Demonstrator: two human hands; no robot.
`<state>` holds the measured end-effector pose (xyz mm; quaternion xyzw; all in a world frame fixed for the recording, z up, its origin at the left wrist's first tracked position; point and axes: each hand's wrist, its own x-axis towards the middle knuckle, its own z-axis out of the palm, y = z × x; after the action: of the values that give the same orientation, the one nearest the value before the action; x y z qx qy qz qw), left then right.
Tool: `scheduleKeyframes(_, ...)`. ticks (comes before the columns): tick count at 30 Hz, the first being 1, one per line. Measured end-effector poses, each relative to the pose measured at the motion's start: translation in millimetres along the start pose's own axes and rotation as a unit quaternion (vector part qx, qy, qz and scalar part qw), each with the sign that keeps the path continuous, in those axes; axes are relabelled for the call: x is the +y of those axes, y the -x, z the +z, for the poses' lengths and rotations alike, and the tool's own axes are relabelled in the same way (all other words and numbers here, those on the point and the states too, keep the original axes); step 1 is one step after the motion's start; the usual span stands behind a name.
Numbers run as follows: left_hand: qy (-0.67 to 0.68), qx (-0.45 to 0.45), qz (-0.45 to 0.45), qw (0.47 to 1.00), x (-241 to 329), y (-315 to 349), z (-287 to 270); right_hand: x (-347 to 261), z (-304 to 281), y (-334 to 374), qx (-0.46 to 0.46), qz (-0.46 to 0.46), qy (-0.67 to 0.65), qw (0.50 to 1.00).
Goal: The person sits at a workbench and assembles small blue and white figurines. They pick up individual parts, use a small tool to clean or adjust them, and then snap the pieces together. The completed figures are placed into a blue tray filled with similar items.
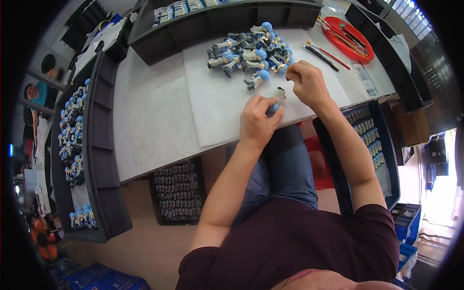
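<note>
My left hand (257,118) is closed around a small figurine (279,95) near the table's front edge. The figurine's blue head sits between the fingers, and its pale body with dark feet sticks out beyond them. Raised just to the right of it, my right hand (309,83) is closed in a pinch, apart from the figurine. A tiny dark red bit shows at its fingertips, too small to name. One loose figurine (257,79) lies beyond my left hand. Behind it is a heap of blue-haired figurines (251,54) on white paper (208,116).
A red dish (338,25) of brushes stands at the back right, beside a black pen (323,56) and a red brush (333,57). Dark trays of figurines surround me: a left tray (104,159), a back tray (217,24), a right tray (394,179) and a low tray (176,222).
</note>
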<state>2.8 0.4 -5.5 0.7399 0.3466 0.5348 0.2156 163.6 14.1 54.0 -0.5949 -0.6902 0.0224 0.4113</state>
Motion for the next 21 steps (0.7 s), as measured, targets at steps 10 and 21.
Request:
scheduleKeyframes(10, 0.001, -0.017, -0.015, 1.000, 0.2, -1.9, 1.3, -6.3, 17.0, 18.9, -0.037, -0.054, -0.003, 0.998)
scheduleKeyframes(21, -0.004, -0.025, -0.013, 1.000, 2.8, -4.1, 0.7, -6.5, 18.2, 20.2, -0.044, -0.056, 0.008, 0.997)
